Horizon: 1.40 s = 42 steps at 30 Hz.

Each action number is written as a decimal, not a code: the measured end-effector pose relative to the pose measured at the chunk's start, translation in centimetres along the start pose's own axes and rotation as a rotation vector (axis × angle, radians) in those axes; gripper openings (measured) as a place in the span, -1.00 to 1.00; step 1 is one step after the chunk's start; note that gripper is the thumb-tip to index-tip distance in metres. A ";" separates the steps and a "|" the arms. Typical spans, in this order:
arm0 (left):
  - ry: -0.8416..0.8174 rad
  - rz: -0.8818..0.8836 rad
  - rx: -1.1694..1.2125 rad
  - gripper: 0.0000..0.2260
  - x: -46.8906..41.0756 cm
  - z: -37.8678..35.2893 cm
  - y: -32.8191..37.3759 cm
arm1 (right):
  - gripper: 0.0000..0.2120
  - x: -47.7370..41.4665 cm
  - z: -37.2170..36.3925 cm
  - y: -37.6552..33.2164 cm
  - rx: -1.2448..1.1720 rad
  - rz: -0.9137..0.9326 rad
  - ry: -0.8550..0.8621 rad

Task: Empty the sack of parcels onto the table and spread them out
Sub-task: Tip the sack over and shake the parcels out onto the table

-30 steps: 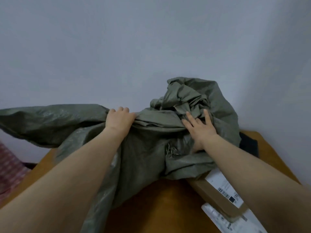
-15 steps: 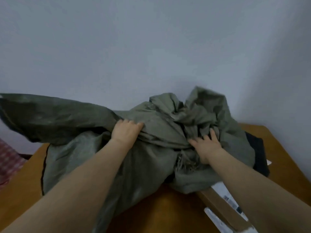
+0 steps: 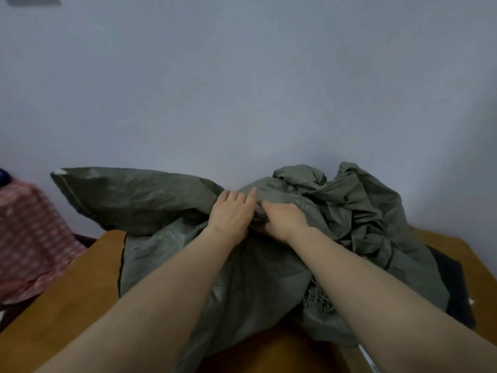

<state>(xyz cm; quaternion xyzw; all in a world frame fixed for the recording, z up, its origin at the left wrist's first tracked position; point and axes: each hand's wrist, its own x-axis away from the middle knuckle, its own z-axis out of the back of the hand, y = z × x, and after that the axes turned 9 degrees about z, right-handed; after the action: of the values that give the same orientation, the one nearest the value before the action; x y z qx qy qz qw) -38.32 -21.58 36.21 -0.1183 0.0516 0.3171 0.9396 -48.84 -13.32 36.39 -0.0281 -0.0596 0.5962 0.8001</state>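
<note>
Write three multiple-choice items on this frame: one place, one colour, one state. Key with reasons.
1. Where do the person's left grip and right grip sit on the grey-green woven plastic sack?
A. side by side on its bunched middle
B. at opposite ends
C. both at its far left corner

2. What colour is the checked cloth left of the brown wooden table?
A. blue and yellow
B. red and white
C. plain black

3. What state is the sack in?
A. folded flat and square
B. hanging clear of the table
C. crumpled, resting on the table

Key: 1 A, both grips curl over one gathered fold, almost touching; 2 B, pinkish-red and white checks show at the left edge; 3 C, its creased fabric drapes over the wood.
</note>
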 end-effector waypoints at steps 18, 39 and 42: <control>0.151 0.325 -0.119 -0.80 3.8 8.2 -8.6 | -0.76 2.1 6.5 -3.2 0.155 0.020 0.161; -0.160 0.481 0.189 0.15 11.7 -3.0 -12.3 | -0.42 -2.0 -1.8 -11.9 0.445 0.325 0.018; -0.045 0.698 0.239 0.22 13.7 -3.5 -13.2 | -0.62 -3.0 -1.5 -12.6 0.494 0.276 0.034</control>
<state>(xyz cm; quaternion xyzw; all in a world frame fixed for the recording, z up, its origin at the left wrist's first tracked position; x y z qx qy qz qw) -19.47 -24.64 32.95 0.0240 0.1046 0.6130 0.7827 -37.48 -19.78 36.15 0.1498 0.1052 0.6956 0.6947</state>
